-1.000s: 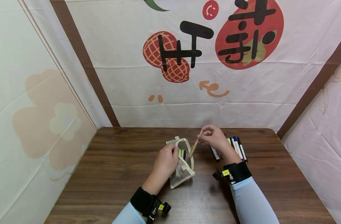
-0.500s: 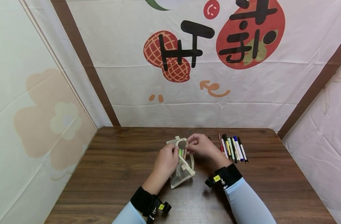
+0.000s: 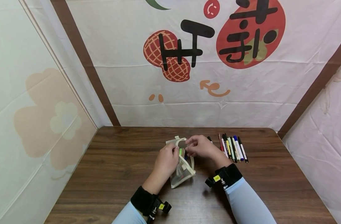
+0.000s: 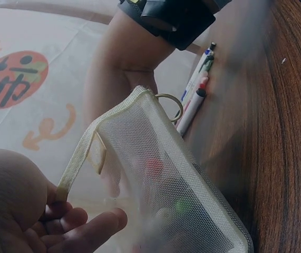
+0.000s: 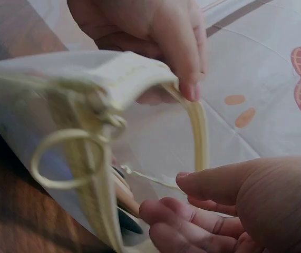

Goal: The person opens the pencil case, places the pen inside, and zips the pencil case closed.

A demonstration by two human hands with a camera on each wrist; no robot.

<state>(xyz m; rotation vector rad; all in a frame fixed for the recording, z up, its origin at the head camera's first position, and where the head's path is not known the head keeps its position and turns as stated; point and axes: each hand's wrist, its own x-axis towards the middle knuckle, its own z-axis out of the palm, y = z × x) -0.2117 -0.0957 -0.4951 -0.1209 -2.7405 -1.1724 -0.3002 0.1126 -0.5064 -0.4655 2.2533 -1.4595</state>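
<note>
A see-through mesh pencil case [image 3: 176,180] with cream edging stands on the table, its zipped mouth spread. On its left side my left hand [image 3: 165,160] pinches the rim between thumb and fingers, as the right wrist view also shows. Over the opposite side of the mouth is my right hand [image 3: 201,147], fingers loosely bent with the thumb apart from them. Below those fingertips, a tan pen [image 5: 127,196] and a dark one lie inside the case. A green pen end [image 3: 180,151] shows in the mouth. A cream ring [image 5: 38,161] hangs at the zip end.
Several pens and markers [image 3: 233,149] lie side by side on the wooden table [image 3: 108,174], right of my right hand. Another dark-capped marker [image 3: 209,138] shows partly behind that hand. A printed cloth [image 3: 131,87] hangs behind the table's far edge.
My right hand has moved left and down to the case's mouth with the gold-brown pen, which has gone into the case and left its fingers. The left hand keeps its hold on the rim.
</note>
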